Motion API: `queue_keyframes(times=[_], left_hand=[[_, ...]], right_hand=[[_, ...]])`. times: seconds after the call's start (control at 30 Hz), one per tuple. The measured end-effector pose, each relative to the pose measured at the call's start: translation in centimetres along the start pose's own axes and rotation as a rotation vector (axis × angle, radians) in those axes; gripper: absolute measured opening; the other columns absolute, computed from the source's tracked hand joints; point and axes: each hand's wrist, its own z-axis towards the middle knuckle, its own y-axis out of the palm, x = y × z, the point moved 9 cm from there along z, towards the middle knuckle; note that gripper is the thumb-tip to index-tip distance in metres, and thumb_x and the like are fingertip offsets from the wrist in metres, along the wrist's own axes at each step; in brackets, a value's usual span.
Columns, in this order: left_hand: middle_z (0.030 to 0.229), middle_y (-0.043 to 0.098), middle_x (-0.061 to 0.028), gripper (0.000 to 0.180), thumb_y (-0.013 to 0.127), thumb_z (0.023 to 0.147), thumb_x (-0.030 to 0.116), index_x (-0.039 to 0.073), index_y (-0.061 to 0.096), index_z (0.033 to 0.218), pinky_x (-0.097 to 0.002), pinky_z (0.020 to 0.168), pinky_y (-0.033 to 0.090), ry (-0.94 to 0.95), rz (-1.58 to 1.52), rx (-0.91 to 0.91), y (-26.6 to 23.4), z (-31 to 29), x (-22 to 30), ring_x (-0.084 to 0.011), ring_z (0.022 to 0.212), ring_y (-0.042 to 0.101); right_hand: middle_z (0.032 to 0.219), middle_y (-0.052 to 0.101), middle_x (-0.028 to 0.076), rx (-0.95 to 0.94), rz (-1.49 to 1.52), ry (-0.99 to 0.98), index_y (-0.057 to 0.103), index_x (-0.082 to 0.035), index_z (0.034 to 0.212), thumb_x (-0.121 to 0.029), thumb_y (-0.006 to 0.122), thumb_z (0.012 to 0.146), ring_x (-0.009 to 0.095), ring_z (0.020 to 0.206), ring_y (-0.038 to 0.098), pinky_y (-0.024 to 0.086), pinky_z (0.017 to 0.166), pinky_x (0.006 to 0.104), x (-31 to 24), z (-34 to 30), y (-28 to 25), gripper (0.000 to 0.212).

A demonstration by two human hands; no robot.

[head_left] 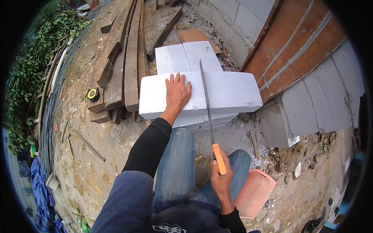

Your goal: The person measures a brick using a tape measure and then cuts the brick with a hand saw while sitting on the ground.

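Observation:
A long white lightweight concrete block [237, 91] lies crosswise over other white blocks [171, 58]. Flat on its top, left of the middle, rests my left hand [178, 93], fingers spread. My right hand [221, 174] is wrapped round the orange handle of a hand saw [208, 101]. The saw's long grey blade crosses the top of the block, just right of my left hand, its tip pointing away from me. Whether the teeth have cut into the block cannot be made out.
Wooden beams [116, 73] are piled at the left, with a yellow-black tape measure [93, 94] on them. At the right, a brown wooden board [291, 42] leans against a grey block wall [318, 97]. A reddish plastic container [254, 194] lies by my right knee.

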Motion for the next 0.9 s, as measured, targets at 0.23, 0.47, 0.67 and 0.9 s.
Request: queue_keyframes(times=[0.23, 0.47, 0.67, 0.9], left_hand=[[0.144, 0.057, -0.0240, 0.048, 0.055, 0.099, 0.031, -0.004, 0.063, 0.131, -0.0600, 0.117, 0.032, -0.019, -0.022, -0.033, 0.6, -0.4, -0.2, -0.0466, 0.139, 0.046], [0.146, 0.056, -0.0247, 0.048, 0.057, 0.099, 0.030, -0.001, 0.063, 0.134, -0.0609, 0.118, 0.031, -0.028, -0.020, -0.037, 0.1, -0.2, 0.2, -0.0484, 0.140, 0.045], [0.146, 0.056, -0.0244, 0.048, 0.056, 0.100, 0.030, -0.001, 0.062, 0.135, -0.0606, 0.118, 0.030, -0.048, -0.026, -0.062, 0.4, -1.0, -1.0, -0.0476, 0.140, 0.045], [0.146, 0.056, -0.0249, 0.048, 0.057, 0.100, 0.030, -0.001, 0.062, 0.136, -0.0607, 0.119, 0.031, -0.037, -0.019, -0.059, -0.1, -0.1, 0.4, -0.0483, 0.140, 0.045]], right_hand=[[0.112, 0.074, 0.016, -0.001, -0.073, 0.007, 0.056, 0.001, 0.139, -0.008, 0.066, 0.097, 0.020, 0.090, 0.074, 0.057, 0.081, 0.0333, 1.1, -3.2, -1.2, 0.044], [0.112, 0.074, 0.014, -0.009, -0.011, 0.007, 0.056, -0.001, 0.140, -0.006, 0.065, 0.097, 0.019, 0.085, 0.071, 0.056, 0.078, 0.0328, 0.6, -2.4, -1.1, 0.044], [0.106, 0.074, 0.014, -0.060, 0.016, 0.045, 0.056, -0.002, 0.141, -0.004, 0.064, 0.098, 0.019, 0.078, 0.067, 0.054, 0.071, 0.0324, -1.4, 3.8, 1.5, 0.044], [0.117, 0.074, 0.019, -0.004, -0.075, -0.089, 0.055, 0.002, 0.141, -0.004, 0.064, 0.097, 0.024, 0.096, 0.075, 0.058, 0.084, 0.0351, 2.9, -8.4, -3.2, 0.045]])
